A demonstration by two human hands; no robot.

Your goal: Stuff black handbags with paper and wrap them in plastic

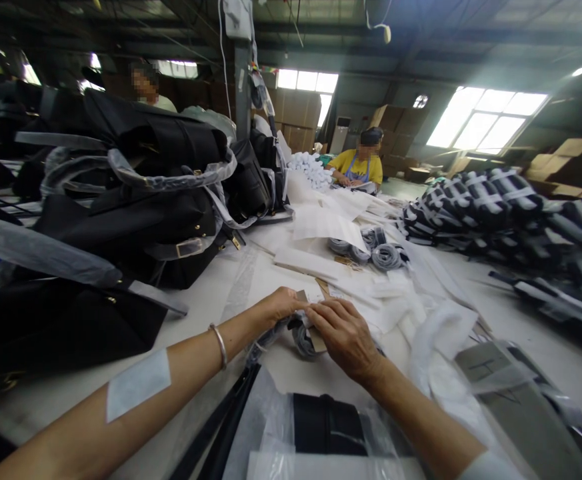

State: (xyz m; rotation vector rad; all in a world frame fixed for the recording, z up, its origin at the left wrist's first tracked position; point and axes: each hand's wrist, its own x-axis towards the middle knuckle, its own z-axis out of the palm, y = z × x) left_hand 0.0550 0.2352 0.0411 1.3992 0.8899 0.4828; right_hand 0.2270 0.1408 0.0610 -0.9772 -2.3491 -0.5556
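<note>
My left hand, with a bracelet on its wrist, is closed at one side of a rolled strap wrapped in clear film. My right hand curls over the other side, and its fingertips meet those of the left. Between them shows a small piece of brown card against the roll. What the fingertips pinch is partly hidden. Just below the hands, close to me, lies a black bag piece in clear plastic and white paper. Dark straps run beside it.
Black bags with film-wrapped handles are piled on the left. Further rolled straps and white paper sheets lie ahead. On the right are stacked black-and-white bundles and a grey board. A person in yellow sits across the table.
</note>
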